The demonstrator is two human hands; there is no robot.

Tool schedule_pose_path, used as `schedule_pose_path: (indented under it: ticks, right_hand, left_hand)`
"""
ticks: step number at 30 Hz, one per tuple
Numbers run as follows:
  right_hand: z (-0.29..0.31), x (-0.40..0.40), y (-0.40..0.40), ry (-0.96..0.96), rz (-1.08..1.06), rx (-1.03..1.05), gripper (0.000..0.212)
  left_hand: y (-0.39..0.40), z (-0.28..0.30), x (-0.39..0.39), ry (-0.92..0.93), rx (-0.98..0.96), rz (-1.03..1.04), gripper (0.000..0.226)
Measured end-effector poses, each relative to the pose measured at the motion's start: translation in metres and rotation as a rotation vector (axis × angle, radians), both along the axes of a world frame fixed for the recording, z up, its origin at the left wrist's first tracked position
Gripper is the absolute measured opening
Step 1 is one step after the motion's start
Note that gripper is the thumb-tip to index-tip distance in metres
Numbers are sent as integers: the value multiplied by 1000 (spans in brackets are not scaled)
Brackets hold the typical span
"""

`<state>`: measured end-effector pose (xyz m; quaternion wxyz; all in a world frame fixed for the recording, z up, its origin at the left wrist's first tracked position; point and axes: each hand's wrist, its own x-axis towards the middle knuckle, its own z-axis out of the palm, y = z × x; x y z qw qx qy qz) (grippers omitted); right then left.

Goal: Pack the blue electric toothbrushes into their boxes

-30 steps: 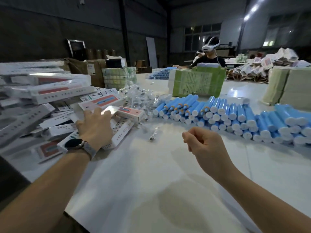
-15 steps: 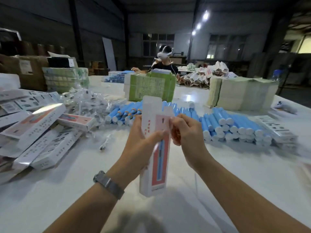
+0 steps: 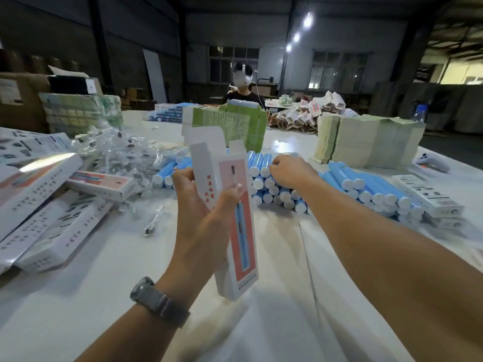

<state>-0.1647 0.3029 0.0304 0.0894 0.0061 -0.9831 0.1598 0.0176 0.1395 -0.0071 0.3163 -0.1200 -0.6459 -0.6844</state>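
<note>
Now | left hand (image 3: pixel 201 205) grip: upright box (image 3: pixel 232 218) | right hand (image 3: pixel 287 172): seemingly touching toothbrushes (image 3: pixel 371 189)

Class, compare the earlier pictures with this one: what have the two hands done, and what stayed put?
The left hand took a box from the pile on the left and now holds it upright. The right hand, briefly at the box's top, let go and reached forward onto the blue toothbrushes. The toothbrush rows and green stacks have not moved.

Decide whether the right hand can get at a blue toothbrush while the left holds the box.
Probably yes. The right hand already rests on the toothbrush pile, nothing lying between; the left hand holds the box upright, clear of it.
</note>
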Motion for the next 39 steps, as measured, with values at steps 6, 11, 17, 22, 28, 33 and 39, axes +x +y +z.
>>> schedule_pose_path:
  ticks: [6,11,17,22,28,33,39]
  right_hand:
    - [3,-1,1,-44,32,208,27]
    - [4,-3,6,68,-31,302,21]
    - [-2,-8,11,48,-16,431,19]
    - [2,-6,15,31,-39,241,25]
    - [23,27,36,286,-210,-504,23]
    - [17,80,30,109,-108,-1778,18]
    - [21,139,0,-294,451,-1869,19]
  left_hand:
    - [1,-2,-2,1,-29,-18,35]
    - [1,-2,-3,11,-61,-2,34]
    - [-1,-5,-6,15,-80,-1,31]
    - [0,-3,-5,1,-63,0,36]
    - [-2,-2,-6,-8,-82,22,40]
    - [-2,-3,-6,-4,-97,27,33]
    - [-4,-3,-7,-15,-139,81,31]
